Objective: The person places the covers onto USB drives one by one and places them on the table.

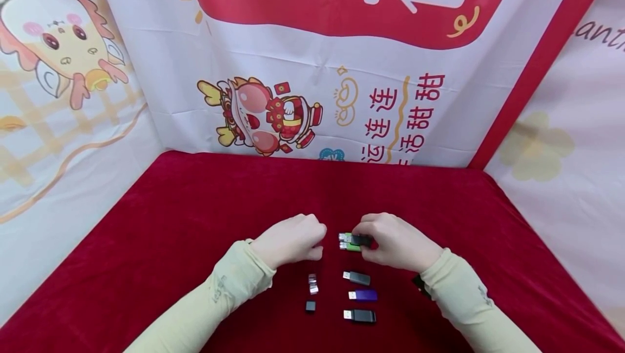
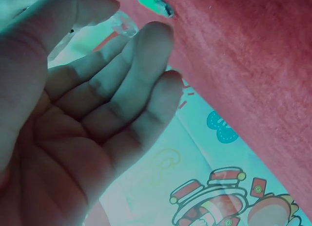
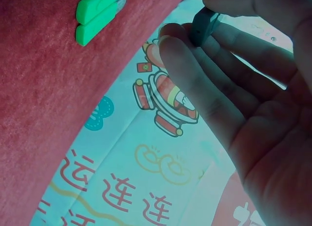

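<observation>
My right hand (image 1: 393,240) pinches a black USB flash drive (image 3: 205,26) between thumb and fingertips, its metal plug facing left in the head view. Close by it, two green USB flash drives (image 3: 99,15) lie side by side on the red cloth, partly covered by the black one in the head view. Across from them, my left hand (image 1: 293,238) pinches a small clear plastic cap (image 2: 125,24) at the fingertips; in the head view the fingers hide it.
Nearer me lie a grey flash drive (image 1: 357,277), a purple one (image 1: 363,295) and a black one (image 1: 361,316). Left of them are clear caps (image 1: 313,283) and a black cap (image 1: 310,306). A dark object (image 1: 421,284) shows beside the right sleeve. Printed fabric walls (image 1: 293,49) surround the red-covered table (image 1: 234,190).
</observation>
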The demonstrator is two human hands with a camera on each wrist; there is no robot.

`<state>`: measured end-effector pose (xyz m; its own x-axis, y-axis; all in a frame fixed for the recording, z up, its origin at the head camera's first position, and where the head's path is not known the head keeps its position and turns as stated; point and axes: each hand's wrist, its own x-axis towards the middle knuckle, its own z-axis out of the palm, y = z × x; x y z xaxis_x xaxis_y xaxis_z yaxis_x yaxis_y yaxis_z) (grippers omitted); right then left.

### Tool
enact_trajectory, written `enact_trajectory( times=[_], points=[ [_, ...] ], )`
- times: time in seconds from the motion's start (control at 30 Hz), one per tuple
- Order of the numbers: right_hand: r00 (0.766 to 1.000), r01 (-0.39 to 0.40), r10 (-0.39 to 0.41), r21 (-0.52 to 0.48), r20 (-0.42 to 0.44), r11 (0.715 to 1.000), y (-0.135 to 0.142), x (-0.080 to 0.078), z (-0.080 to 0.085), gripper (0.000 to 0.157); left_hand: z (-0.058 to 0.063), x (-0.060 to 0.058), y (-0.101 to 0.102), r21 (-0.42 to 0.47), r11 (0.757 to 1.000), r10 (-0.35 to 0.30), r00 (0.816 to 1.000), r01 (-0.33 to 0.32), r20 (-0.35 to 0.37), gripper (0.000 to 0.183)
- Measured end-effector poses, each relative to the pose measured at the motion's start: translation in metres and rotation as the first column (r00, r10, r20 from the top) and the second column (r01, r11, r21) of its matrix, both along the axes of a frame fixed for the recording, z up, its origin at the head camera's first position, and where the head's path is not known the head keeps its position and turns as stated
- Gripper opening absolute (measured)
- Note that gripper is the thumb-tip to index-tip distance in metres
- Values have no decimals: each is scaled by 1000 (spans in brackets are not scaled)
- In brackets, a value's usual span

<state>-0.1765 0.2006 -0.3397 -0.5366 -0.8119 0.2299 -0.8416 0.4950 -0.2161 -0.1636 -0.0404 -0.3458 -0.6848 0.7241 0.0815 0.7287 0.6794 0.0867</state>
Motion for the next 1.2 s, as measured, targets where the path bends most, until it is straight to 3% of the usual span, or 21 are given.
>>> enact_trajectory(
  times=[0.33, 0.73, 0.9, 1.2],
  points=[
    [1000, -17, 17, -53, 3, 998, 2, 3, 8, 23, 8, 3, 5, 10, 996, -90, 977, 93, -193, 24],
    [994, -86, 81, -78, -72, 993, 0, 10, 12, 21, 13, 8, 8, 20, 989, -135, 937, 149, -323, 21],
    [993, -97, 90, -78, -81, 992, -1, 10, 12, 20, 15, 10, 10, 29, 985, -153, 928, 173, -340, 20],
    [997, -62, 59, -45, -53, 997, -2, 12, 12, 23, 15, 11, 12, 36, 984, -157, 940, 176, -302, 17]
  ],
)
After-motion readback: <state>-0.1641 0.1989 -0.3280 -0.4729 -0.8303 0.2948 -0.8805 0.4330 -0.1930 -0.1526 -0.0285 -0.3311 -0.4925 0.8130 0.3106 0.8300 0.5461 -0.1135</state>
